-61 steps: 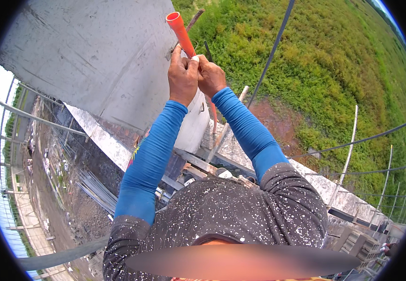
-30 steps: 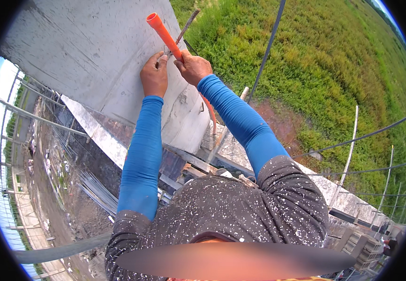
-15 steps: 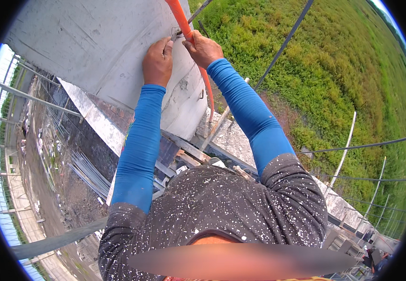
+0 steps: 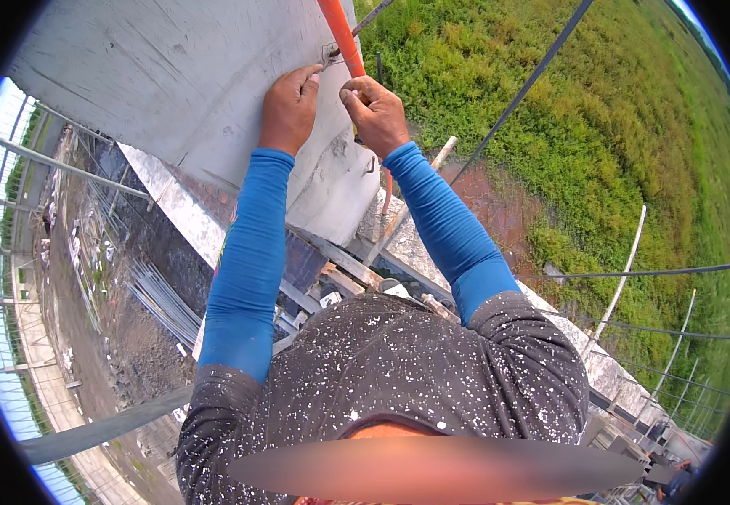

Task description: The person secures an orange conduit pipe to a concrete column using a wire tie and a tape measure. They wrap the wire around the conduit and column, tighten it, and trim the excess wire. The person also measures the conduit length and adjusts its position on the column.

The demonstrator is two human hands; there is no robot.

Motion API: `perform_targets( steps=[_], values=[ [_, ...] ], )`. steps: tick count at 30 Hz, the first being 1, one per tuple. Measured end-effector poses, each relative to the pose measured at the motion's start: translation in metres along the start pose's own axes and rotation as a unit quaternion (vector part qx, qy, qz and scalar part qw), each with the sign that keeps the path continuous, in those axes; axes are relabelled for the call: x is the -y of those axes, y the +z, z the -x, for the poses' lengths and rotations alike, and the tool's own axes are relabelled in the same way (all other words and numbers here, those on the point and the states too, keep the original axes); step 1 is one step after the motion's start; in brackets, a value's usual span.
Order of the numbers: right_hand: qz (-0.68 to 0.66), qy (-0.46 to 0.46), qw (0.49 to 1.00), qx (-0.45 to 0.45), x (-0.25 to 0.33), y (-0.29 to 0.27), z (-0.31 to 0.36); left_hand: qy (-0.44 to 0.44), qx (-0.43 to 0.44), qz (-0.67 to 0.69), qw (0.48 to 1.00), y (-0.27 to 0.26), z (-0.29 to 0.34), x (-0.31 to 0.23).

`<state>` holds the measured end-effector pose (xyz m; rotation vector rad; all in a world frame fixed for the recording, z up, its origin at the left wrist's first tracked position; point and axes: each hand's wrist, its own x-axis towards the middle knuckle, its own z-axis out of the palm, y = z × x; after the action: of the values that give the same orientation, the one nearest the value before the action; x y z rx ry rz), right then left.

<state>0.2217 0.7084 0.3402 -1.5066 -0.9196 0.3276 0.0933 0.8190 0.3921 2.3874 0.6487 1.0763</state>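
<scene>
My left hand (image 4: 289, 109) rests near the edge of a grey concrete face (image 4: 171, 84), its fingers drawn together. Just beyond the fingertips, a thin loose wire (image 4: 329, 55) juts out beside a dark rod (image 4: 371, 17). An orange flexible pipe (image 4: 341, 35) runs down along the concrete edge and passes behind my right hand (image 4: 376, 111). That hand is closed, with thumb and fingers curled together against the pipe's line; what they hold is hidden. The pipe's lower end (image 4: 387, 194) shows again below the wrist.
A bent metal hook (image 4: 371, 165) sticks out of the concrete. Boards (image 4: 344, 268) lie below my arms. A grey pole (image 4: 112, 427) crosses at lower left, and a thin dark bar (image 4: 520, 88) slants at upper right. Far below are a bundle of pipes (image 4: 163, 299) and green vegetation (image 4: 584, 126).
My right hand has slid down from its grip round the orange pipe and turned, fingers curled. My left hand has shifted slightly right. The view has tilted a little.
</scene>
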Motion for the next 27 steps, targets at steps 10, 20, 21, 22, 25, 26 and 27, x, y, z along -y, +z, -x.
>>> perform_targets(
  steps=[10, 20, 21, 22, 25, 26, 27],
  values=[
    [0.210, -0.089, 0.970, -0.084, 0.014, 0.042, -0.021, -0.076, 0.051, 0.020, 0.996, -0.015, -0.021, -0.014],
    [0.214, -0.255, 0.912, -0.241, 0.003, 0.046, -0.027, -0.088, 0.069, 0.070, 0.991, -0.014, -0.035, -0.008],
    [0.213, -0.270, 0.905, -0.249, 0.005, 0.043, -0.028, -0.087, 0.063, 0.058, 0.993, -0.014, -0.035, -0.009],
    [0.212, -0.284, 0.899, -0.258, 0.006, 0.039, -0.028, -0.090, 0.053, 0.047, 0.993, -0.014, -0.034, -0.011],
    [0.231, -0.279, 0.898, -0.251, 0.008, 0.027, -0.027, -0.113, 0.037, 0.029, 0.992, -0.012, -0.030, -0.018],
    [0.242, -0.282, 0.894, -0.251, 0.008, 0.024, -0.026, -0.113, 0.034, 0.025, 0.993, -0.011, -0.029, -0.020],
    [0.230, -0.277, 0.901, -0.243, 0.008, 0.022, -0.025, -0.111, 0.032, 0.024, 0.993, -0.011, -0.028, -0.021]
  ],
)
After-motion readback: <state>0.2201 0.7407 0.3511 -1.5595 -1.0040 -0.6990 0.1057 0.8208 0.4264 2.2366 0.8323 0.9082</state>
